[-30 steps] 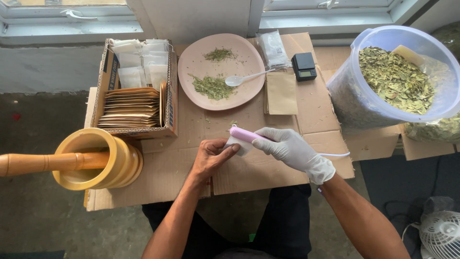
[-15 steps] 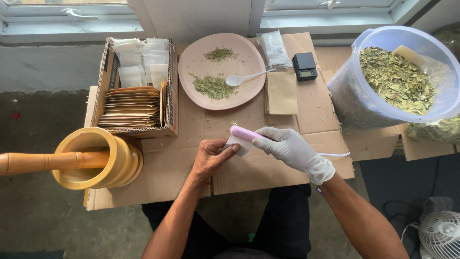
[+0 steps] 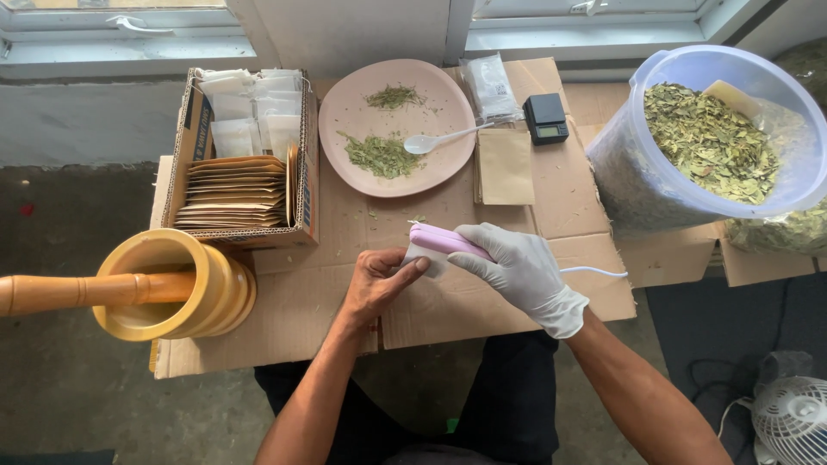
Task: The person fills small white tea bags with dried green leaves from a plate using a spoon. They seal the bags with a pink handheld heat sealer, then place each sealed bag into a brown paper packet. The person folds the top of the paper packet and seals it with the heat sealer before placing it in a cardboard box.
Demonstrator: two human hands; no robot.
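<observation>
My right hand (image 3: pixel 521 271), in a white glove, grips a small pink handheld sealer (image 3: pixel 438 238) with a white cord trailing right. My bare left hand (image 3: pixel 376 280) rests on the cardboard (image 3: pixel 293 301) and pinches a small white sachet (image 3: pixel 424 259) whose edge sits under the sealer's jaw. Most of the sachet is hidden by my fingers. Both hands meet at the middle of the cardboard work surface, just below a pink plate (image 3: pixel 353 112).
The pink plate holds dried herb piles and a white spoon (image 3: pixel 439 139). A cardboard box (image 3: pixel 245 164) of brown and white sachets stands left. A yellow mortar with wooden pestle (image 3: pixel 164 288), a small black scale (image 3: pixel 545 118), brown pouches (image 3: pixel 506 165), a tub of dried leaves (image 3: pixel 715 142), a fan (image 3: pixel 792 418).
</observation>
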